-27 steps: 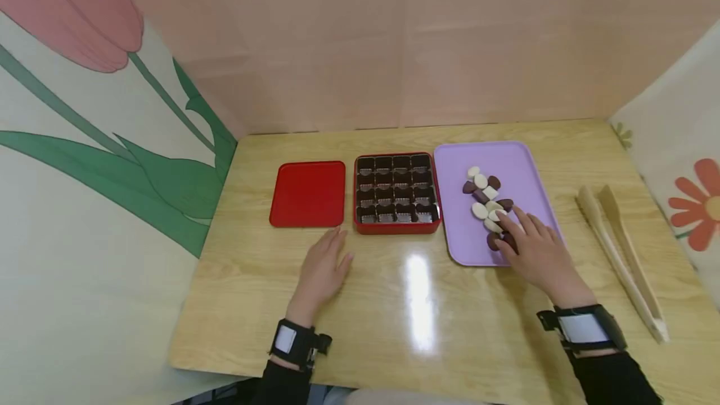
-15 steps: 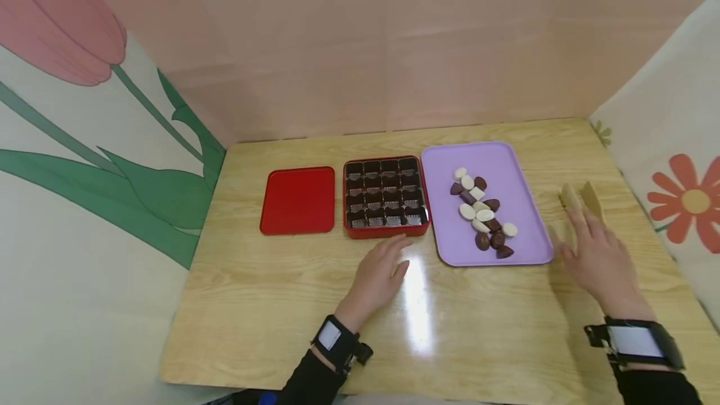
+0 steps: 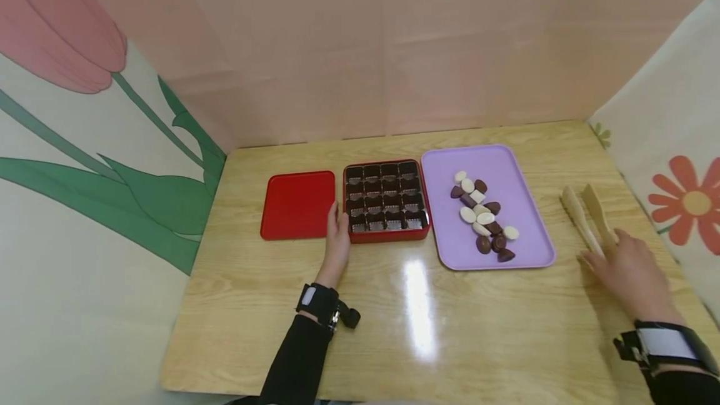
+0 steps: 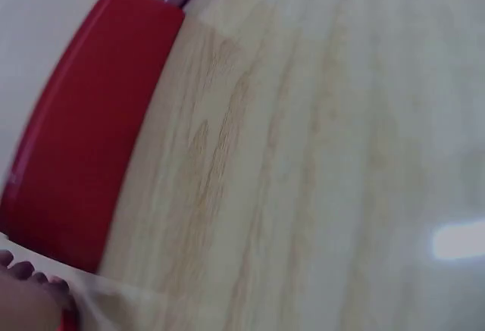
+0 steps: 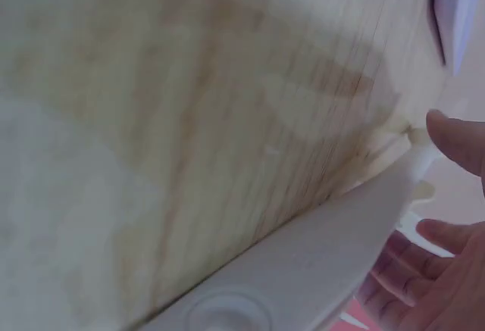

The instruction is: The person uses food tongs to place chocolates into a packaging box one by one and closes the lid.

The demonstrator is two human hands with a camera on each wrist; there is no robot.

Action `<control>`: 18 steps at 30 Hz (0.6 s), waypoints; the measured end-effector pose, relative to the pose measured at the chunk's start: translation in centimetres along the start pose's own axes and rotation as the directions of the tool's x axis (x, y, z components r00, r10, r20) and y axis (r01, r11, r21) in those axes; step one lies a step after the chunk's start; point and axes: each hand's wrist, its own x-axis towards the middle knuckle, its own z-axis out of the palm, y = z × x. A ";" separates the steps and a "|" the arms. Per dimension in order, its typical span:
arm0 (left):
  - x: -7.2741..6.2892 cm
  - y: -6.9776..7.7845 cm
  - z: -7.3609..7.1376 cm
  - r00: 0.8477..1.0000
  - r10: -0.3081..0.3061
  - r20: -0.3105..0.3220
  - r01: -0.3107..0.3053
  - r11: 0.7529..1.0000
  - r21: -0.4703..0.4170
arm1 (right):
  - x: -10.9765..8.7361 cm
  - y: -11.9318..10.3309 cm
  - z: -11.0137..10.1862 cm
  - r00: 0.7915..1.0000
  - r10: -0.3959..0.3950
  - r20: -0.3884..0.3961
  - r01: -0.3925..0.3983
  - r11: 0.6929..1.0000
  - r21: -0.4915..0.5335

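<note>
My left hand (image 3: 335,241) stands on edge against the left side of a red box (image 3: 389,236), its fingers straight. The box holds a dark brown insert (image 3: 389,197) split into small compartments. In the left wrist view the box's red wall (image 4: 95,126) leans upper left, with part of the hand at the bottom corner. My right hand (image 3: 634,272) is at a pair of wooden tongs (image 3: 582,220) lying on the table. In the right wrist view the tongs (image 5: 303,251) pass between the thumb and the loosely bent fingers (image 5: 413,266), which do not pinch them.
A purple tray (image 3: 520,186) adjoins the box on its right. Several white and brown chocolates (image 3: 485,219) lie on it. A flat red lid (image 3: 298,205) lies left of the box. The wooden table (image 3: 478,324) meets a cloth backdrop (image 3: 382,49) behind.
My right hand has moved from the chocolates on the tray rightward to the tongs, then back along them. My left hand went right in front of the box, then left to its side.
</note>
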 end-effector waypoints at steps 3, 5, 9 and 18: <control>0.8 -0.6 0.3 0.999 -0.053 0.015 0.053 0.996 -0.070 | 0.4 0.1 0.1 0.999 0.023 0.026 -0.024 0.999 0.042; 1.0 -1.0 0.4 0.997 -0.077 0.019 0.078 0.992 -0.099 | 0.6 0.2 0.2 0.998 0.040 0.038 -0.042 0.998 0.055; 0.9 -1.7 0.4 0.995 -0.098 0.035 0.102 0.981 -0.167 | 0.8 0.3 0.1 0.998 0.061 0.019 -0.062 0.996 0.069; 0.8 -2.1 0.2 0.998 -0.054 0.039 0.061 0.974 -0.217 | 0.8 -1.9 -2.0 0.994 0.054 -0.099 -0.050 0.998 0.038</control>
